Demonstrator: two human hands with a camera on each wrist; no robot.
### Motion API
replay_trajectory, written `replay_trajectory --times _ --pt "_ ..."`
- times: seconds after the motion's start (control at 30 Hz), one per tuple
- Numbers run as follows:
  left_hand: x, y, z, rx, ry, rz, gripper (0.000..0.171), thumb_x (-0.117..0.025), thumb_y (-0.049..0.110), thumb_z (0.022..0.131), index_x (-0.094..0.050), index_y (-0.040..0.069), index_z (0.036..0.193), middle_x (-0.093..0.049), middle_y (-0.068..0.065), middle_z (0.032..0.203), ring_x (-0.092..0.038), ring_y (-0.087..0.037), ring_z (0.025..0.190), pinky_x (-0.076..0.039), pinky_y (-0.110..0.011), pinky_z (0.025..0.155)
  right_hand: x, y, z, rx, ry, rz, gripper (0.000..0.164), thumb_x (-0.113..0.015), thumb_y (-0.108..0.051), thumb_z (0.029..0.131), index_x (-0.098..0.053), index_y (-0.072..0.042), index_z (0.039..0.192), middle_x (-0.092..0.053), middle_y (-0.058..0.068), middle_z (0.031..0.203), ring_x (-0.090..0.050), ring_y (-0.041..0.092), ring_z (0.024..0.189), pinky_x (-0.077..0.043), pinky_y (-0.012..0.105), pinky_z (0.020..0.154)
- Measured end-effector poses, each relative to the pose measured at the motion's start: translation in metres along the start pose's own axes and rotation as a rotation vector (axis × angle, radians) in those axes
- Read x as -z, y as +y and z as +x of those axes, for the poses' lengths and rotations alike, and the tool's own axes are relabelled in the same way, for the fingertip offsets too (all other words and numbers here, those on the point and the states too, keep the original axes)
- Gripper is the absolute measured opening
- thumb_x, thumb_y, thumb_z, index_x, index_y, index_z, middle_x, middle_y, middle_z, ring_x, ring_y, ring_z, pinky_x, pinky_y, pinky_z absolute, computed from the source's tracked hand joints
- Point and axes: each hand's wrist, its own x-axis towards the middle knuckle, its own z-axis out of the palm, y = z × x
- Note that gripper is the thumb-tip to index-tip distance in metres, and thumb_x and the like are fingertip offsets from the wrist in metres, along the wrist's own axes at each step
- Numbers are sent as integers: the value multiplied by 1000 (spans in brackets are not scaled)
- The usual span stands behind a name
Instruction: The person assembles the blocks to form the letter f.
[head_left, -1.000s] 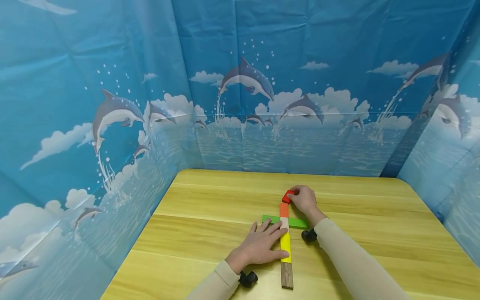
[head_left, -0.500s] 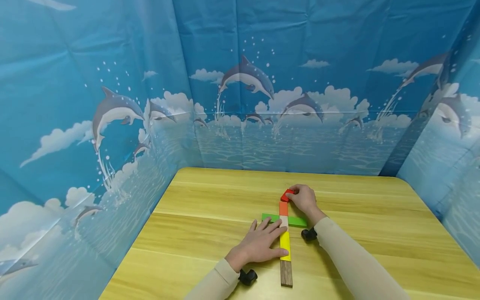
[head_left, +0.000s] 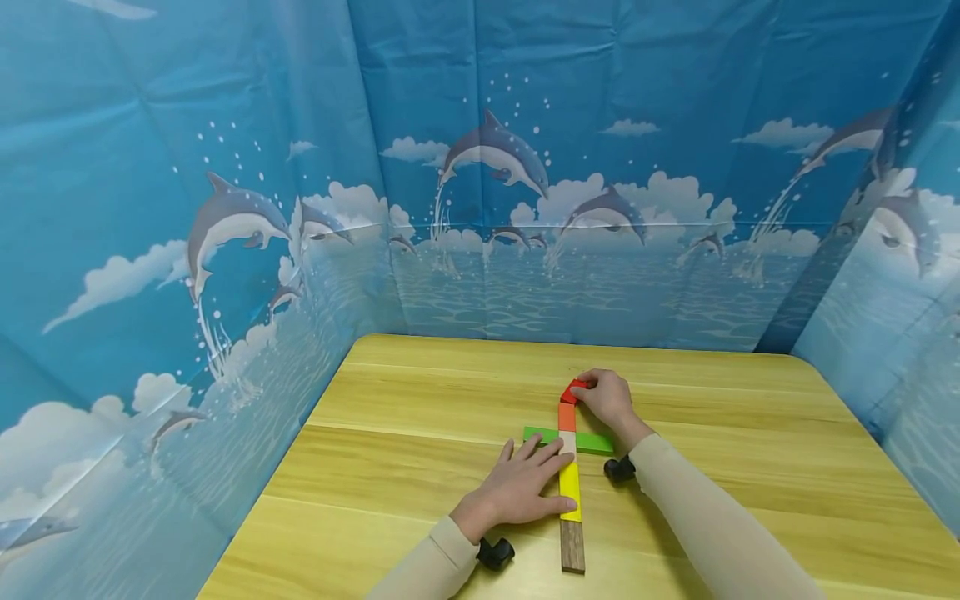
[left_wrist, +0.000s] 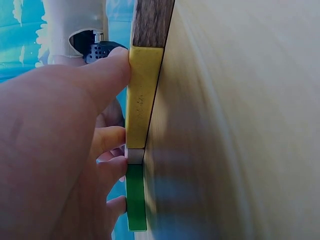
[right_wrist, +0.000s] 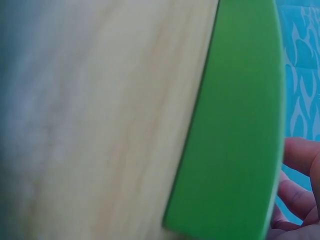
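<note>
My right hand (head_left: 609,400) pinches a small red block (head_left: 573,391) between thumb and fingers at the far end of a row of blocks. The red block sits at a slant against the orange block (head_left: 567,417). Below that lie a white block (head_left: 567,442), a yellow block (head_left: 570,492) and a dark brown wooden block (head_left: 572,547). Spread out flat, my left hand (head_left: 517,490) rests its thumb on the yellow block (left_wrist: 142,100) and its fingertips along the row. A green block (right_wrist: 230,130) fills much of the right wrist view, where the red one is hidden.
Green pieces (head_left: 596,443) stick out on both sides of the white block. The row lies on a wood-grain table (head_left: 420,392). A blue dolphin-print curtain (head_left: 525,283) stands behind and beside the table.
My right hand has shifted the red block slightly left and nearer, closing the gap to the orange block. The left hand keeps its place on the row.
</note>
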Motion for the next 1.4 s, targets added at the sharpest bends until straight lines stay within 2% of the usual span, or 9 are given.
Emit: replay_trajectory --times 0.2,0.6,0.8,0.97,1.17,1.4 --pt "0 0 -1 -6 -9 -13 73 -38 70 98 -30 32 160 -20 6 166 -14 -27 153 -18 -65 115 1 1 -2 12 -8 11 32 -73 -19 95 -69 -1 121 -67 18 113 -61 33 100 -53 46 87" --pt "0 -2 -2 -11 -13 -25 73 -41 68 98 -30 31 160 -19 5 167 -12 -28 153 -16 -66 115 21 2 -13 132 2 11 35 -68 -17 97 -67 0 127 -66 20 114 -64 35 99 -56 47 79" --pt "-2 -1 -3 -16 -16 -29 73 -41 68 99 -29 31 160 -18 5 167 -11 -28 154 -16 -66 116 34 -1 -23 209 -10 -50 32 -70 -15 96 -67 -2 126 -67 16 111 -65 32 100 -56 47 81" --pt "-1 1 -2 -15 -2 -36 73 -40 68 99 -30 31 160 -18 5 167 -13 -28 153 -17 -65 115 49 -1 -28 281 -21 -110 31 -70 -12 95 -68 -2 125 -67 17 110 -65 31 97 -55 50 82" --pt "-4 1 -1 -13 10 -30 73 -39 70 98 -30 33 160 -19 7 167 -14 -27 153 -18 -64 115 60 4 -39 294 -78 -138 36 -71 -11 94 -66 -1 128 -66 19 111 -65 29 94 -56 48 79" --pt "-3 -1 -2 -15 7 -27 73 -38 70 98 -30 33 160 -19 7 167 -14 -27 153 -18 -65 115 59 13 -53 320 -103 -160 39 -74 -11 92 -65 0 129 -64 14 104 -59 22 85 -52 43 73"
